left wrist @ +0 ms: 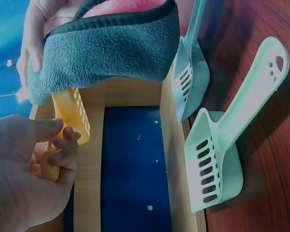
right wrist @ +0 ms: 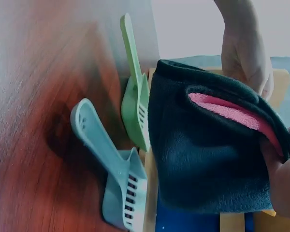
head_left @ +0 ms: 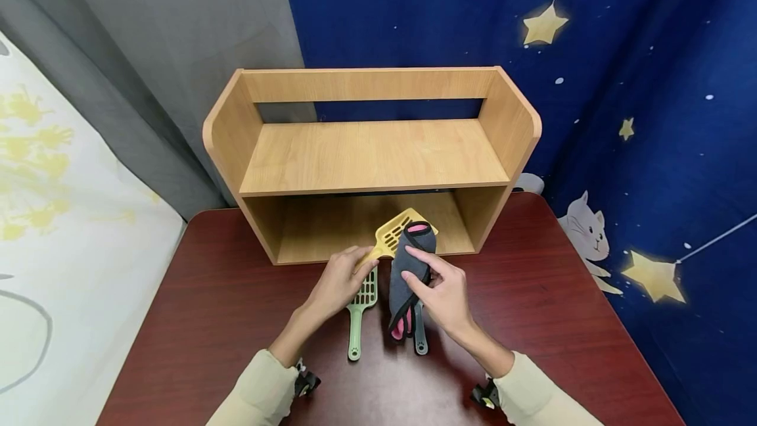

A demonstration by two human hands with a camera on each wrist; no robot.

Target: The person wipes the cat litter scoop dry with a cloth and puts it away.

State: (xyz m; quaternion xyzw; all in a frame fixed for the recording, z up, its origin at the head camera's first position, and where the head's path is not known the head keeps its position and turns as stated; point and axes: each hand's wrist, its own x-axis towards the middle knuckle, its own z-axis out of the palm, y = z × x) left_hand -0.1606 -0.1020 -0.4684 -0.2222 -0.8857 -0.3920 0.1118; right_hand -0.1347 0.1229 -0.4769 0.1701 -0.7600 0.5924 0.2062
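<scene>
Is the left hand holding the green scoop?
No, the left hand grips the yellow scoop by its handle, while the green scoop lies on the table.

The long sleeves I wear are pale cream with a faint greenish cast; my left sleeve [head_left: 251, 394] and my right sleeve [head_left: 541, 394] are softly creased, with plain, rounded ends. Both my left grip [head_left: 338, 283] and my right grip [head_left: 445, 289] are bare. By the sleeve ends sit my left wrist device [head_left: 306, 382], black with pale flecks, and my right wrist device [head_left: 486, 396], black with a yellowish spot.
</scene>
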